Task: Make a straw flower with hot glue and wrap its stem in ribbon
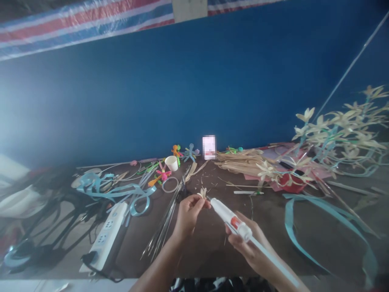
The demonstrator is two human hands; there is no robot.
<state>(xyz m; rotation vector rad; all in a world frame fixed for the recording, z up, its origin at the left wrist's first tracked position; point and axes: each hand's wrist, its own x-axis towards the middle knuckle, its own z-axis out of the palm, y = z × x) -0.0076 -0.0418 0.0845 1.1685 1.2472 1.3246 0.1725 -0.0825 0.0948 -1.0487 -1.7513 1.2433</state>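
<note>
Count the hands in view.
2: the left hand, below the picture's middle, pinching pale petals; the right hand, lower and to its right, gripping a white tool.

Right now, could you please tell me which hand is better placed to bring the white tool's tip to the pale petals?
Probably the right hand: it holds the white tool with the tip pointing toward the pale petals, which the left hand is pinching.
</note>
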